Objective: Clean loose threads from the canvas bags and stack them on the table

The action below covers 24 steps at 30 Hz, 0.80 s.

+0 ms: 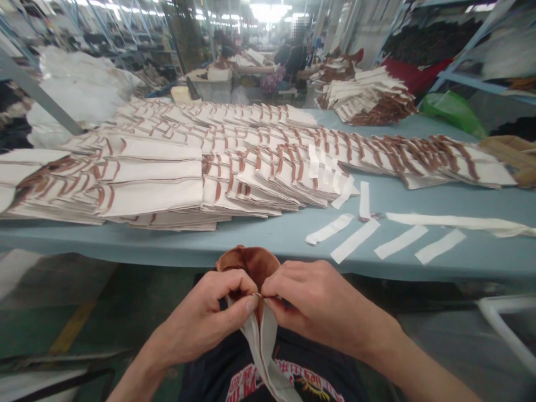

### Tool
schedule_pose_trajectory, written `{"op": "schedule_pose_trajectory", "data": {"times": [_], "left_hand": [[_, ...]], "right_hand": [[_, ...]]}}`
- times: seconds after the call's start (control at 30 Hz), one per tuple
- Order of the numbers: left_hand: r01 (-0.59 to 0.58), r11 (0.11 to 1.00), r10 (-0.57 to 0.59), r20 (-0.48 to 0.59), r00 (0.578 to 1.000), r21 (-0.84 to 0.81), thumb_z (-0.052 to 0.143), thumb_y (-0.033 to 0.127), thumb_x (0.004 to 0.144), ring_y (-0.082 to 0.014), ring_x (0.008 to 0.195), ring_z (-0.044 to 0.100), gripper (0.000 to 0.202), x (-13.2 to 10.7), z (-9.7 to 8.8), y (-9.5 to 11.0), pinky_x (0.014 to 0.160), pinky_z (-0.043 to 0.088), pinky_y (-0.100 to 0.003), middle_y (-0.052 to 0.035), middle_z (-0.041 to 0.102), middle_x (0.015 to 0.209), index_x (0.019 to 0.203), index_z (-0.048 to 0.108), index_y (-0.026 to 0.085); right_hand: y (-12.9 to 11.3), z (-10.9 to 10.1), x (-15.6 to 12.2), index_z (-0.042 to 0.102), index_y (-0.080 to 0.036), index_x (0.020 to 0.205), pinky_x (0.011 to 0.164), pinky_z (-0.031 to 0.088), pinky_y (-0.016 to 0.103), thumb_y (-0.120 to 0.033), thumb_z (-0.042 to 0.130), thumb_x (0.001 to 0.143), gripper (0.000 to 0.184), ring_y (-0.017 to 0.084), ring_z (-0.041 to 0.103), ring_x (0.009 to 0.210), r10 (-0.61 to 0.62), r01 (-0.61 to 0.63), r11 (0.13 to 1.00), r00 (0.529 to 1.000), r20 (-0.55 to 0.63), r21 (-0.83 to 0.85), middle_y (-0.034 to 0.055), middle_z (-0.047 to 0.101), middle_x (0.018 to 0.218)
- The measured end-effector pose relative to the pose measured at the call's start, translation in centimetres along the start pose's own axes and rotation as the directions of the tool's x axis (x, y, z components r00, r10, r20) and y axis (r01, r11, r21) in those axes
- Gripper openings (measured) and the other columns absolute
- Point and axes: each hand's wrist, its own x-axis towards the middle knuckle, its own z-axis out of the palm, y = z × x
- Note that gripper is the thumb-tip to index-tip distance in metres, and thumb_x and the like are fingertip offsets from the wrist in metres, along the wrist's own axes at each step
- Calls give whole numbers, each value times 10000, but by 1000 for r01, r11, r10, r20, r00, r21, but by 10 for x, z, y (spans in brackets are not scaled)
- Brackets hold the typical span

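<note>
Below the table's front edge, my left hand (211, 312) and my right hand (312, 304) meet over my lap. Both pinch one fabric piece (251, 265), brown at the top with a white cloth part (262, 343) hanging down between my wrists. The thumbs and forefingers of both hands press together at the seam where brown meets white. Fingers are closed on the cloth.
A light blue table (272, 234) carries long overlapping rows of white and brown fabric pieces (176, 173). Several loose white strips (355, 240) lie near its front edge. More stacks (368, 95) and a green bag (454, 109) sit at the far right. A person (293, 56) works beyond.
</note>
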Motion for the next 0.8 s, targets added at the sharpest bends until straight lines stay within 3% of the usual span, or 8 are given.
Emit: {"op": "schedule_pose_trajectory", "data": {"times": [0.13, 0.27, 0.5, 0.63, 0.73, 0.8], "left_hand": [[24, 996, -22, -24, 999, 88, 487, 213, 952, -104, 635, 492, 241, -1, 9, -3, 610, 372, -213, 44, 572, 682, 733, 580, 175], [47, 997, -43, -57, 997, 66, 468, 172, 931, -93, 611, 471, 232, -3, 16, -2, 587, 358, -205, 57, 546, 663, 706, 523, 182], [99, 994, -98, -16, 995, 37, 475, 241, 934, -89, 563, 367, 248, 0, 19, -3, 516, 279, -219, 77, 430, 617, 691, 473, 193], [104, 994, -104, 13, 994, -11, 475, 197, 871, -83, 536, 303, 229, 1, 21, -5, 493, 233, -226, 89, 337, 591, 655, 404, 209], [109, 994, -107, 64, 992, -24, 480, 199, 827, -84, 530, 293, 210, -1, 22, -6, 489, 226, -228, 90, 321, 576, 638, 390, 214], [113, 993, -108, 109, 988, -42, 494, 222, 807, -87, 540, 316, 193, -2, 23, -7, 502, 244, -228, 84, 349, 581, 637, 402, 212]], "right_hand": [[2, 9, -1, 642, -168, 732, 566, 414, 317, -40, 575, 900, 222, 157, 644, 614, -22, 18, 993, 999, -38, -117, -4, 690, 687], [5, 14, -4, 626, -170, 725, 531, 375, 344, -55, 565, 940, 251, 169, 609, 598, -91, 91, 967, 996, 9, -240, -1, 652, 676], [15, 10, -4, 632, -161, 727, 547, 394, 320, -70, 552, 972, 273, 177, 586, 619, -228, 238, 929, 971, 68, -283, 16, 646, 692], [19, 18, -4, 628, -167, 667, 538, 381, 307, -58, 508, 925, 304, 157, 538, 547, -210, 204, 965, 977, -20, -164, 10, 616, 612], [19, 22, -7, 639, -170, 660, 528, 366, 269, -59, 542, 827, 222, 134, 520, 523, -77, 82, 994, 995, -68, 68, -6, 607, 570], [18, 20, -9, 652, -169, 673, 535, 364, 234, -47, 567, 753, 169, 119, 528, 539, 19, -12, 972, 999, -26, 234, -17, 613, 579]]}}
